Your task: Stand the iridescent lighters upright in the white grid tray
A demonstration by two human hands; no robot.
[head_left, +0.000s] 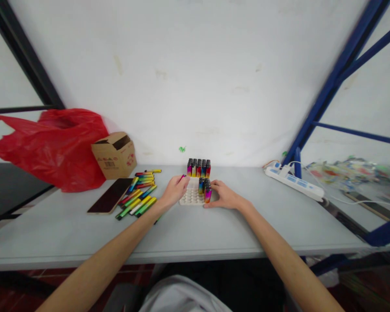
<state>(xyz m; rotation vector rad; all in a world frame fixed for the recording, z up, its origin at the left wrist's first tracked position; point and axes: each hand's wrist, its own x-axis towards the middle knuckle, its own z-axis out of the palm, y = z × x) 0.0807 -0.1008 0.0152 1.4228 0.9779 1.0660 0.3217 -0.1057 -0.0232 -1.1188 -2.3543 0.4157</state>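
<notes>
My left hand (174,190) is closed on a lighter (182,177), whose dark pinkish end pokes out above the fingers beside the white tray. The white tray (191,198) has rows of round holes, and several colourful lighters (208,193) stand upright along its right side. At the tray's right edge, my right hand (223,196) has thumb and fingers apart, steadying the tray and its nearest lighters. Behind the tray, a block of upright lighters (199,168) with black tops stands near the wall. Loose lighters (138,203) lie in a spread pile left of my left hand.
A dark-screened phone (110,196) lies left of the pile. Behind it are a cardboard box (114,157) and a red plastic bag (65,151). A white power strip (294,182) with cables lies at the right, by the blue metal frame (325,95).
</notes>
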